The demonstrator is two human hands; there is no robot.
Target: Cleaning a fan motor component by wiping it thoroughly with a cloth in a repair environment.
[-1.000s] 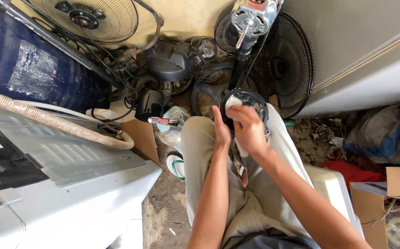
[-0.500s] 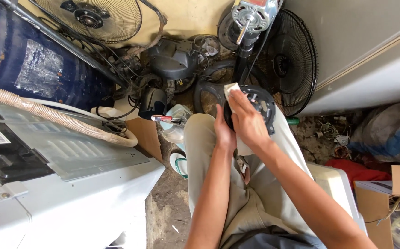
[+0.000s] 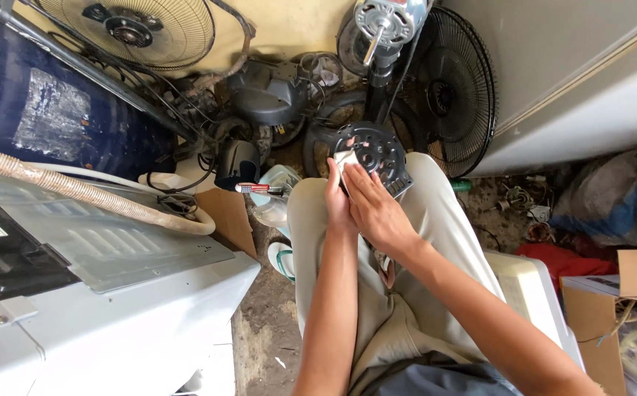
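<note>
A round black fan motor cover point(image 3: 379, 149) with several holes rests on my knees, in front of my beige trousers. My left hand point(image 3: 335, 204) grips its left edge from below. My right hand point(image 3: 374, 210) lies over the left one, its fingertips pressing a small white cloth point(image 3: 345, 159) against the cover's left side. The near lower part of the cover is hidden under both hands.
A grey-white washing machine point(image 3: 113, 301) with a corrugated hose point(image 3: 76, 192) fills the left. A red-handled screwdriver point(image 3: 257, 188), a blue barrel point(image 3: 32, 110), fan guards point(image 3: 456, 88) and a bare fan motor point(image 3: 386, 20) crowd the back. A cardboard box point(image 3: 612, 293) sits at right.
My right hand has slid with the cloth from the top of the cover down to its left side, baring more of the black face. My left hand keeps its grip.
</note>
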